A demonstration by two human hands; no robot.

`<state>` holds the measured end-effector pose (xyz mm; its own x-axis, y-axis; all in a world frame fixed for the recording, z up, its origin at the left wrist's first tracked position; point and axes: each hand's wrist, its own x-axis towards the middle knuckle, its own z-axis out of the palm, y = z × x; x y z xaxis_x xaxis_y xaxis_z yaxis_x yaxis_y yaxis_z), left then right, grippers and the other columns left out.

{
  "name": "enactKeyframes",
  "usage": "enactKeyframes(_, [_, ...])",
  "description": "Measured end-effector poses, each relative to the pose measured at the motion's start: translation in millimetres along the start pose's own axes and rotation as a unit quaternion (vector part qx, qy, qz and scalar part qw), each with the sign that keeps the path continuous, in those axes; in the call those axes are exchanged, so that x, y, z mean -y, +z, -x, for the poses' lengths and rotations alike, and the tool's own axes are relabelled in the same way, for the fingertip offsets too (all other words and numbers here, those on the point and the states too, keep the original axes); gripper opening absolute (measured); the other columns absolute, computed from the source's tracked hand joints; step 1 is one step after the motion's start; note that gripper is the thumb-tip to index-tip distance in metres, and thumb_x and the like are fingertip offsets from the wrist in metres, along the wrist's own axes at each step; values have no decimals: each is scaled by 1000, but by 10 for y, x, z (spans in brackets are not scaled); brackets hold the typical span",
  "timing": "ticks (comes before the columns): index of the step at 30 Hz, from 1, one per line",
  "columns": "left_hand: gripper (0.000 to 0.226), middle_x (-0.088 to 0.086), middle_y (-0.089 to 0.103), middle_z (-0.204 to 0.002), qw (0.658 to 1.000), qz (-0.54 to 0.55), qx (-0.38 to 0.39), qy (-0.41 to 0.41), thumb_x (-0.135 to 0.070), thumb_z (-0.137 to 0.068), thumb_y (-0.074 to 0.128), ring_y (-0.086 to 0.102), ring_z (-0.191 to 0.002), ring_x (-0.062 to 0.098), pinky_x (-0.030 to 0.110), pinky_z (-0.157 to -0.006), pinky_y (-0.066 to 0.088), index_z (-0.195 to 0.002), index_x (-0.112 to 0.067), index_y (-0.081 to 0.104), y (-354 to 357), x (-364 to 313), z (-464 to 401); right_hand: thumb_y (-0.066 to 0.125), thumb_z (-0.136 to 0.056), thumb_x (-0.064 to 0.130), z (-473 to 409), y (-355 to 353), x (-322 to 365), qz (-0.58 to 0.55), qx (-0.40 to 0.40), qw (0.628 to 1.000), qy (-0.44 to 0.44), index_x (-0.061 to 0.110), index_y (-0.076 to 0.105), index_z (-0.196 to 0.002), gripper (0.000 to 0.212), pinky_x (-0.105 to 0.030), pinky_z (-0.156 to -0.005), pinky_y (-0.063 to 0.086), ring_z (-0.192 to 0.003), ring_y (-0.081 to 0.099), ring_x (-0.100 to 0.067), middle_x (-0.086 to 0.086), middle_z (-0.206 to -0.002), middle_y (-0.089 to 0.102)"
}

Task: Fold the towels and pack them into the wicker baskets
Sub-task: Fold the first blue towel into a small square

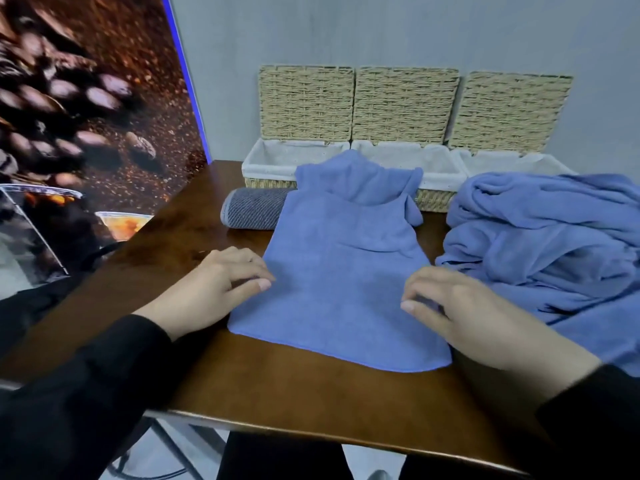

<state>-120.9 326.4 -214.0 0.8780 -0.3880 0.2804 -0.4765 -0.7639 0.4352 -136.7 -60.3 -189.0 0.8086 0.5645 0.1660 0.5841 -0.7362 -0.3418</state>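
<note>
Blue terry towel (341, 271) spread flat on the dark brown wooden table (277, 386) straight in front of me, near edge close to the table's front, far end rumpled and riding up against the front of the baskets. Surface mostly smooth; one shallow crease across the upper half, far corners bunched and curling. My left hand (221, 282) sits at the towel's left edge, fingers curled, thumb and fingertips closing on the hem. My right hand (460, 310) sits at the right edge, fingers likewise curled and pinching the cloth. Both sleeves black. To my right, a heap of unfolded blue towels (543, 244), crumpled, touching the flat one's right side. Behind the flat towel, three woven wicker baskets with pale cloth liners (273, 164) stand in a row against the grey wall, their lids propped upright behind them. Just left of the towel's far end, a rolled grey ribbed towel (252, 209) lies on the table in front of the leftmost basket.
</note>
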Motion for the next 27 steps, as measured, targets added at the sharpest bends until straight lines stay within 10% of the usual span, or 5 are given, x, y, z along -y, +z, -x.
enactKeyframes(8, [54, -13, 58, -79, 991, -84, 95, 39, -64, -96, 39, 53, -83, 4, 36, -88, 36, -63, -22, 50, 91, -127, -129, 41, -94, 64, -94, 166, -93, 56, 41, 998, 6, 36, 49, -75, 35, -31, -79, 46, -82, 56, -6, 18, -86, 54])
enactKeyframes(11, [42, -15, 55, -73, 998, -55, 22, 38, -59, -96, 42, 51, -77, 1, 27, -76, 39, -70, -32, 61, 18, -199, -374, 46, -97, 59, -283, 49, -55, -4, 8, 1000, 15, 38, 54, -79, 29, -32, -79, 48, -84, 60, -9, 15, -92, 57])
enactKeyframes(18, [24, -7, 67, -98, 984, 14, -174, -33, -36, -100, 53, 58, -97, 13, 39, -90, 47, -101, -22, 72, 145, -92, -1357, 56, -98, 40, -1322, -264, -217, -19, -114, 992, 46, 27, 63, -92, 16, -20, -82, 39, -94, 55, -1, 14, -104, 59])
enactKeyframes(27, [46, 0, 62, -134, 979, -57, -192, -34, -47, -100, 39, 52, -129, 22, 43, -109, 35, -121, -22, 71, 470, 160, -1502, 51, -105, 31, -2668, -447, -687, -2, -110, 981, 161, 16, 60, -135, 35, -25, -85, 38, -118, 59, -22, -2, -129, 65])
